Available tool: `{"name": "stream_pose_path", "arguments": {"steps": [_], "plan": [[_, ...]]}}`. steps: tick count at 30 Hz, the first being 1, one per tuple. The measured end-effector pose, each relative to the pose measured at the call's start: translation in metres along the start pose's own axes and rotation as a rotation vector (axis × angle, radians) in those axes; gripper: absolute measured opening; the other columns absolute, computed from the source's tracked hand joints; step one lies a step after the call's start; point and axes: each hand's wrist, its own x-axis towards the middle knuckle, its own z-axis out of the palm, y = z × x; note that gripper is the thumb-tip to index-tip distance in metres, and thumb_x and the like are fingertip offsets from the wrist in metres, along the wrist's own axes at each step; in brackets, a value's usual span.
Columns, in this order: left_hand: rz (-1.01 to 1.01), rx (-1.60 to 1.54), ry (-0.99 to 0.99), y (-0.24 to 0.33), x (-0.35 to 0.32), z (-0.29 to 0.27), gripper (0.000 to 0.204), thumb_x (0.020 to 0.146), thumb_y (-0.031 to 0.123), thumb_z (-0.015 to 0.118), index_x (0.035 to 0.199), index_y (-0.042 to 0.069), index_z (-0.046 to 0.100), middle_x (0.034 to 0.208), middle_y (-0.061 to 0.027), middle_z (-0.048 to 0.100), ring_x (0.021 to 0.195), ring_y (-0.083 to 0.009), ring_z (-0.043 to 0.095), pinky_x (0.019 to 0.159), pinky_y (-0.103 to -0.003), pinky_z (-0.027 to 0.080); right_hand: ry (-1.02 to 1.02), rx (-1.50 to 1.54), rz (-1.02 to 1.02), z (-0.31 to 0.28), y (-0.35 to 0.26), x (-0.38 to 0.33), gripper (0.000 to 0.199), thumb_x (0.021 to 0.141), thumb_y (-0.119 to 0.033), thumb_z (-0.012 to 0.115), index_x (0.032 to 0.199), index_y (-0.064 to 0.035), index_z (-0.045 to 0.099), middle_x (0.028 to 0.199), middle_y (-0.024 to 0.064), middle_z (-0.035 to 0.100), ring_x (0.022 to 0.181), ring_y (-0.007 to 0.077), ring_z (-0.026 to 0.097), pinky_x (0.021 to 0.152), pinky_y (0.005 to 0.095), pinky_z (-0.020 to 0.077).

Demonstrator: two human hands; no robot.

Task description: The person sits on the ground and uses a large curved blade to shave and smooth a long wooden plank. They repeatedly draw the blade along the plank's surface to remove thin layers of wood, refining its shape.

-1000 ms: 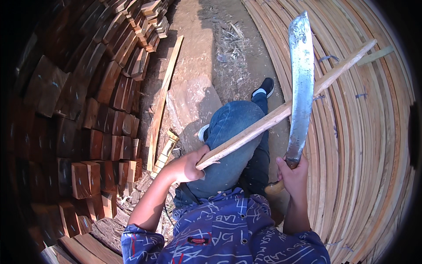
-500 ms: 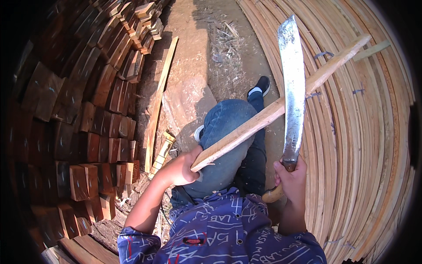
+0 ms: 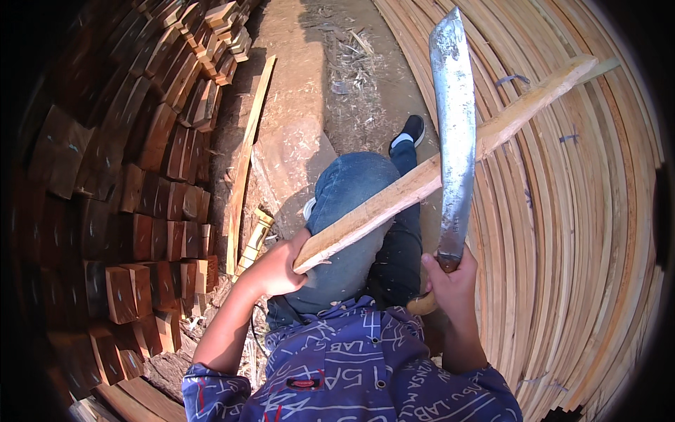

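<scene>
Blade Upright in One Hand, Batten Braced in the Other

At the far left, reddish-brown timber blocks (image 3: 121, 294) rise in a stepped stack, their cut ends facing inward, many in deep shade. Just beside the stack, a narrow plank (image 3: 246, 165) lies lengthwise on the bare earth (image 3: 292, 84). Near its lower end lies a yellow object (image 3: 254, 239), partly behind the forearm; its kind is hard to tell.

The left hand (image 3: 281, 267) is closed around the near end of a rough wooden batten (image 3: 380, 209). The batten slants up and to the right, passing over the bent knee (image 3: 355, 186) in blue jeans, behind the blade, and out over the timber on the right. Whether its far end rests on that timber cannot be told.

Beyond the knee, pale shavings (image 3: 358, 77) litter the ground, and a dark shoe (image 3: 408, 132) with a white sole edge shows nearer the right-hand stack. The right hand (image 3: 453, 280) is wrapped around the handle of a broad machete (image 3: 455, 133), its worn, spotted blade pointing up across the batten; contact between the two cannot be judged.

On the right, long pale boards (image 3: 562, 246) lie close together, curving through the lens, with dark ties (image 3: 512, 79) among them.
</scene>
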Motion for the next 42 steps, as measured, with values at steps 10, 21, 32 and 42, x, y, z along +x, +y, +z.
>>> {"name": "stream_pose_path", "arguments": {"steps": [10,21,32,42], "plan": [[-0.001,0.036,0.032,-0.001,-0.001,0.004,0.05,0.063,-0.004,0.064,0.111,0.0,0.05,0.098,-0.0213,0.066,0.101,-0.0376,0.065,0.089,-0.039,0.049,0.113,0.005,-0.027,-0.01,-0.006,0.01,0.02,0.088,-0.003,0.071,0.095,-0.0005,0.052,0.066,0.0026,0.056,0.048,0.0076,0.052,0.042,0.0233,0.0417],[0.027,0.029,0.025,-0.001,0.0,-0.002,0.047,0.064,-0.001,0.063,0.11,0.001,0.05,0.1,-0.0202,0.067,0.101,-0.0367,0.065,0.089,-0.039,0.049,0.115,0.048,-0.084,-0.023,-0.014,0.02,0.018,0.087,-0.001,0.07,0.093,0.0005,0.053,0.065,0.0025,0.056,0.048,0.008,0.053,0.043,0.0235,0.0423],[-0.018,-0.057,0.033,0.002,-0.003,-0.009,0.047,0.064,-0.002,0.062,0.109,0.001,0.05,0.097,-0.0204,0.064,0.099,-0.0362,0.064,0.087,-0.038,0.049,0.029,0.013,-0.033,-0.026,-0.013,0.022,0.017,0.087,-0.002,0.07,0.091,0.0002,0.054,0.064,0.003,0.057,0.047,0.0083,0.054,0.043,0.0233,0.0427],[-0.055,-0.004,0.024,-0.006,0.0,-0.006,0.046,0.064,-0.004,0.061,0.108,0.002,0.051,0.098,-0.0184,0.064,0.099,-0.034,0.064,0.086,-0.037,0.049,-0.016,-0.103,0.005,-0.017,-0.005,0.033,0.016,0.087,0.0,0.069,0.088,-0.001,0.054,0.065,0.0032,0.058,0.049,0.0082,0.054,0.043,0.023,0.0428]]}}
